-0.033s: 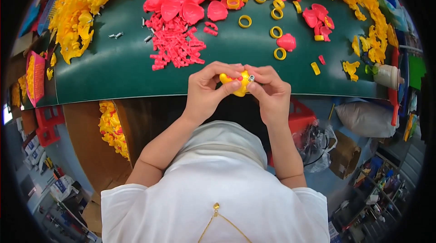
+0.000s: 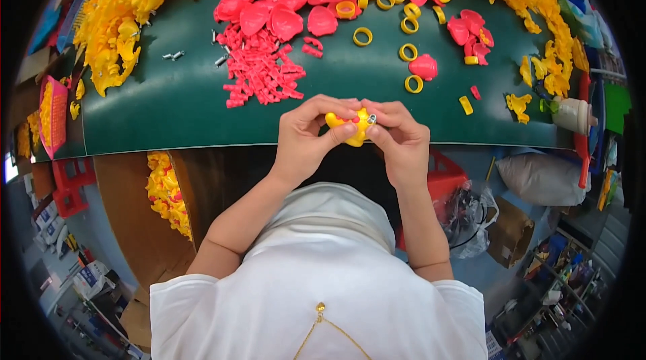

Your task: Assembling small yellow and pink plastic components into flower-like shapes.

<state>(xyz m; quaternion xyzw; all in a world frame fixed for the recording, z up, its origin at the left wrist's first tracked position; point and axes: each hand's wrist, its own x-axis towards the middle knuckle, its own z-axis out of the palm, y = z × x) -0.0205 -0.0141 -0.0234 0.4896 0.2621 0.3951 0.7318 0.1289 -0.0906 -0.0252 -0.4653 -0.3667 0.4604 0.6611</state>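
Observation:
Between my two hands, at the table's near edge, is a small yellow plastic toy piece with a bit of red on it. My left hand pinches its left side with thumb and fingers. On the other side, the thumb and fingers of my right hand close on it, beside a small shiny metal part at its right end. Fingers hide much of the piece. Beyond my hands lies a pile of small pink plastic parts.
The green table bears heaped yellow parts, pink shells, yellow rings and metal cylinders. A white bottle lies at the right edge. Below left, a cardboard box holds yellow pieces; a red stool stands right.
The view has shifted very slightly. Both hands keep their hold on the yellow piece, with hardly any movement.

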